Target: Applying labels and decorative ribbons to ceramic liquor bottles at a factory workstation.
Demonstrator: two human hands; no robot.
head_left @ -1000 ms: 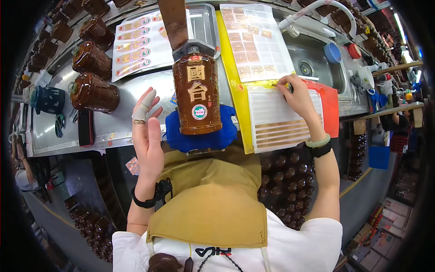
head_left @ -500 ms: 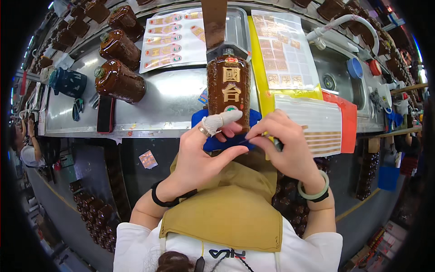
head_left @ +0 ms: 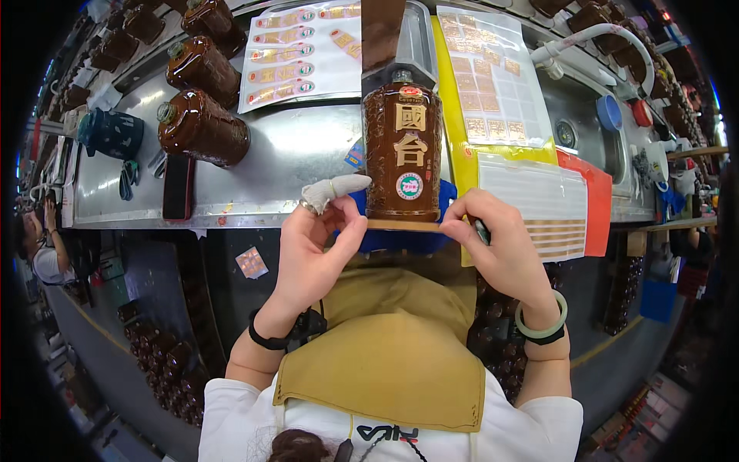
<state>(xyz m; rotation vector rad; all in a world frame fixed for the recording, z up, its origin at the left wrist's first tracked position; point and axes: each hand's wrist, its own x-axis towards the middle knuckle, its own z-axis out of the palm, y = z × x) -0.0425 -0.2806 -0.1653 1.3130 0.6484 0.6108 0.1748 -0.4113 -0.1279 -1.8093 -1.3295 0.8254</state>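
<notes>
Head view. Item: one brown glass bottle (head_left: 402, 173), gilt characters and a round green-and-white emblem on its face, upper centre of the frame, base toward the lower edge, on a blue support (head_left: 385, 241). Item: one gold-brown strip (head_left: 404, 225), spanning just below the bottle's base. Left hand (head_left: 314, 245), centre left, index finger wrapped in white; thumb and finger pinched at the strip's left end. Right hand (head_left: 496, 242), centre right, pinched on its right end, a dark object, partly hidden, in the palm. Hands apart, strip between them.

Surface: a bright steel bench (head_left: 296, 169) with a pale front lip. Upper left: brown bottles (head_left: 204, 127), a dark teal jar (head_left: 112, 132), a dark phone (head_left: 178, 186). Upper centre: a white sheet of labels (head_left: 277, 58). Upper right: a yellow sheet (head_left: 454, 127) under label sheets, a red folder (head_left: 599, 215), a steel sink (head_left: 589, 127) with a white tap (head_left: 600, 32) and a blue bowl (head_left: 609, 113).

Room: grouped brown bottles at lower left, a grey floor (head_left: 608, 377) with yellow lines, a blue bin (head_left: 658, 302) at right; another person (head_left: 50, 258) at the left edge.
</notes>
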